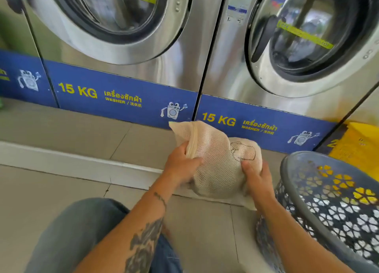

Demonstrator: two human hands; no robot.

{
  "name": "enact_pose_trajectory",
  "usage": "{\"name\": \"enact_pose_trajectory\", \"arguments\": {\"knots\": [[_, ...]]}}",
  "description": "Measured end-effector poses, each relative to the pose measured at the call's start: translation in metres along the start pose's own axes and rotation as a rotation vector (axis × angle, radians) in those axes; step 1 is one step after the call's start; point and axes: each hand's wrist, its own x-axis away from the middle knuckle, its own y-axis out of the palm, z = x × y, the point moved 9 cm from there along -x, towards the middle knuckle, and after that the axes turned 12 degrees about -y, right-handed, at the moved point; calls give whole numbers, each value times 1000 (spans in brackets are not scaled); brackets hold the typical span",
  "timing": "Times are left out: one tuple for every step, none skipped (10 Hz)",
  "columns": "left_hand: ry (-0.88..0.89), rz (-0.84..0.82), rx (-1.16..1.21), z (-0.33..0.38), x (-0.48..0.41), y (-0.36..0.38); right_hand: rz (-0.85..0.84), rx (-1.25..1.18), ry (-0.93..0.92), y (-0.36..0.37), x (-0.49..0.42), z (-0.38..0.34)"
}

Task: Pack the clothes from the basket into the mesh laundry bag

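Observation:
A cream mesh laundry bag (pixel 217 160), bulging with pale cloth inside, stands on the tiled floor in front of the washers. My left hand (pixel 181 166) grips its left side by the zipper seam. My right hand (pixel 256 180) holds the bag's right lower side with the fingers curled into the mesh. A grey plastic basket (pixel 303 190) with flower-shaped holes stands at the right, touching my right forearm; I see no clothes in the part of its inside that shows.
Two steel front-loading washers (pixel 114 26) with shut round doors and blue 15 KG panels (pixel 123 96) stand just behind the bag. A white raised floor strip (pixel 71 162) runs across. A yellow object (pixel 361 143) sits behind the basket. My knee in jeans (pixel 82 231) is at bottom left.

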Motion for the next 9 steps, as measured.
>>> {"name": "enact_pose_trajectory", "arguments": {"knots": [[63,-26,7,43,-17,-17,-84,-20,-99,15,-51,-43],[76,-33,-35,67,-60,-25,-156,-56,-134,41,-97,-57],[20,-19,-113,50,-132,-20,-189,-46,-112,80,-142,-20],[-81,-2,-192,-8,-204,2,-282,17,-60,126,-171,54],[-179,25,-277,-79,-256,28,-373,190,-9,154,-173,123],[-206,76,-239,-109,-287,36,-307,253,-31,157,-182,144],[-246,45,-257,-121,-288,40,-303,323,14,161,-177,144],[-383,-5,-481,-133,-267,32,-472,499,107,165,-160,139],[-455,-19,-697,-114,-261,17,-589,662,250,149,-173,130]]}}
